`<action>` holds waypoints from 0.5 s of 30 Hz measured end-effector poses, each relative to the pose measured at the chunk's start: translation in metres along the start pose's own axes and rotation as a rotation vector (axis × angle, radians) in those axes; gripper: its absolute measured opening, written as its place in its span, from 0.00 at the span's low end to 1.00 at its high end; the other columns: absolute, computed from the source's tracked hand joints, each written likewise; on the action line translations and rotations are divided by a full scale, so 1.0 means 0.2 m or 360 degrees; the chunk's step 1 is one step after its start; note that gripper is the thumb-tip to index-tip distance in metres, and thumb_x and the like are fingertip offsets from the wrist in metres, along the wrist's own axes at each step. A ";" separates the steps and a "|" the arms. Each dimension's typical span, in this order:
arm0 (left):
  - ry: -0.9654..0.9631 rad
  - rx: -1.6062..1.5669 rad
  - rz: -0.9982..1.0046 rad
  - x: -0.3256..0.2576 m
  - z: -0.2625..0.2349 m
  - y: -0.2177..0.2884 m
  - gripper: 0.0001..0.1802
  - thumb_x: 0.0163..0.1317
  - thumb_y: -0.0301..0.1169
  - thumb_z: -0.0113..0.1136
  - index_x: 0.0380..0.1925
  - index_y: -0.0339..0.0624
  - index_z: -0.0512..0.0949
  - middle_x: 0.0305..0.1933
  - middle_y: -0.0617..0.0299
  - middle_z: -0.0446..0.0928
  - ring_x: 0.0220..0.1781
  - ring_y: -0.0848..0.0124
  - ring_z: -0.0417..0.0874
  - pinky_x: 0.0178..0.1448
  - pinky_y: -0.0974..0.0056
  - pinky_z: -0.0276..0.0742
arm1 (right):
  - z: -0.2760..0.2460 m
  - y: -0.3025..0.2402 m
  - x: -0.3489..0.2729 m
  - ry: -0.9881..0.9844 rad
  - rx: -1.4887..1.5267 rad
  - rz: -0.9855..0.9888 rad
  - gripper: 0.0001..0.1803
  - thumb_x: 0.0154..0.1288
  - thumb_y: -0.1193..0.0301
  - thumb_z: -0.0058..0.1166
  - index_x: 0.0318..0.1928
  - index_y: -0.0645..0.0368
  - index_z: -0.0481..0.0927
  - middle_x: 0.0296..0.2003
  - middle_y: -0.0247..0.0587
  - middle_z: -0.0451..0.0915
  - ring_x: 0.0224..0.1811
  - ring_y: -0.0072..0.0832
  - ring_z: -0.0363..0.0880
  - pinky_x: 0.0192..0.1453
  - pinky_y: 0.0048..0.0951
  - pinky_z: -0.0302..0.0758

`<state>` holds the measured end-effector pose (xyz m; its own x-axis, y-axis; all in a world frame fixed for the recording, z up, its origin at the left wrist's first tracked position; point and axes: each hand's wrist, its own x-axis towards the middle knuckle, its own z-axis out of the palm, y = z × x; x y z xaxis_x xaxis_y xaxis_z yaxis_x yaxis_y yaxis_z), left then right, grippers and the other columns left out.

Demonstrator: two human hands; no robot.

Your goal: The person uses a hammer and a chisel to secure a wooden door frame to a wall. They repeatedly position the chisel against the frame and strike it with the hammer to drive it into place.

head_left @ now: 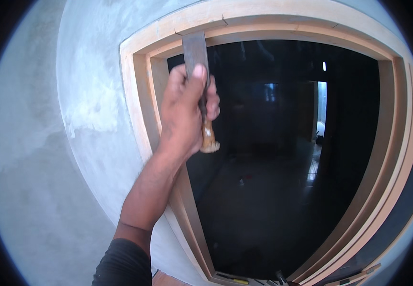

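My left hand (187,102) is wrapped around the chisel (196,50), its blade end up at the top of the wooden frame (273,9); it should handle stiff, fairly light — best gripped low on the blade, thumb flat.

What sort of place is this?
Probably a building being finished or renovated: bare pale wooden frame, patchy grey wall, and the left hand holding a flat metal tool with brown handle.

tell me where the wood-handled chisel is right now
In the head view, the wood-handled chisel is left of centre, roughly upright in the person's left grip, its upper end at the wooden frame's top rail.
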<state>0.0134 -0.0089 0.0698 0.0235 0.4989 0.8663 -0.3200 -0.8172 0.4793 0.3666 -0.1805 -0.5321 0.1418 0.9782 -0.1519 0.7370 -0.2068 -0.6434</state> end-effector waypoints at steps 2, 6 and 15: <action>0.0065 0.0045 0.0101 0.04 0.01 0.03 0.13 0.79 0.42 0.57 0.43 0.45 0.69 0.35 0.62 0.75 0.24 0.77 0.71 0.29 0.70 0.68 | -0.02 -0.04 -0.02 -0.0047 0.0003 0.0055 0.34 0.63 0.53 0.70 0.61 0.62 0.81 0.55 0.61 0.85 0.58 0.53 0.84 0.61 0.46 0.79; -0.0003 0.0104 0.0061 0.05 -0.03 -0.01 0.13 0.79 0.41 0.58 0.44 0.43 0.71 0.36 0.60 0.78 0.24 0.76 0.73 0.29 0.70 0.69 | 0.08 -0.03 0.01 -0.0072 0.0138 0.0009 0.33 0.62 0.53 0.70 0.60 0.63 0.82 0.53 0.61 0.85 0.57 0.53 0.84 0.58 0.45 0.80; -0.0014 -0.0031 0.0014 0.09 -0.06 0.00 0.12 0.79 0.40 0.57 0.44 0.43 0.71 0.35 0.60 0.78 0.23 0.77 0.72 0.28 0.70 0.69 | 0.16 0.02 -0.06 0.0104 -0.0068 -0.0296 0.36 0.60 0.52 0.72 0.61 0.65 0.81 0.53 0.62 0.85 0.58 0.56 0.84 0.59 0.48 0.81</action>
<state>0.0019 0.0032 0.0841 0.0288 0.4893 0.8716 -0.3388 -0.8156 0.4691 0.3477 -0.1929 -0.5565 0.0422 0.9990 0.0162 0.7819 -0.0229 -0.6230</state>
